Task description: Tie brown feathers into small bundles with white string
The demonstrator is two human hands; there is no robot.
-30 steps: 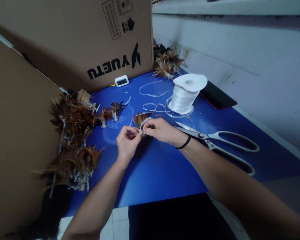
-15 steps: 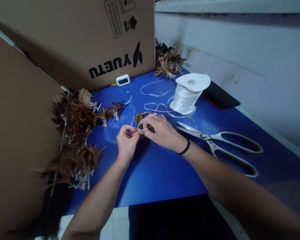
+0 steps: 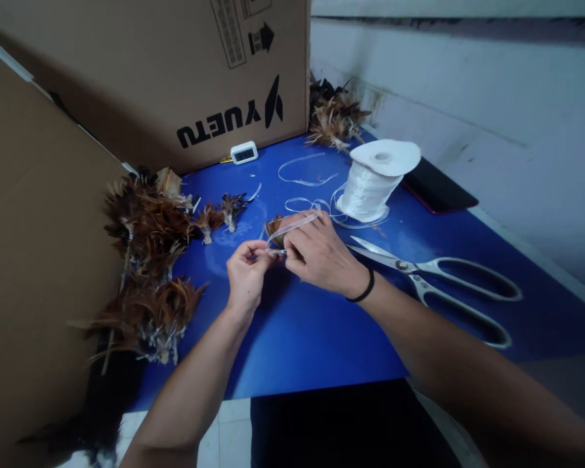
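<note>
My left hand (image 3: 246, 270) is closed in a pinch on a thin white ribbon (image 3: 292, 226), at the bound end of a small bunch of brown feathers (image 3: 273, 225). Close beside it, my right hand (image 3: 318, 252) has its fingers curled in, closed on the ribbon, with a loop of it lying over the knuckles. The feather bunch is mostly hidden behind my right fingers. A white spool of ribbon (image 3: 369, 188) stands upright beyond my right hand, loose strands curling around its base. Large metal scissors (image 3: 419, 266) lie partly spread, just right of my right wrist.
Brown feather bunches (image 3: 149, 221) are heaped along the left, with two small bunches (image 3: 233, 209) beside them. More feathers (image 3: 338, 120) lie at the back. A small digital timer (image 3: 244, 153) sits before a large cardboard box (image 3: 141, 78). A dark phone-like slab (image 3: 441, 188) rests beside the wall.
My right hand has drawn slightly away to the right from my left, widening the gap between the fingers. The ribbon now stretches longer over its knuckles. The view has shifted a little.
</note>
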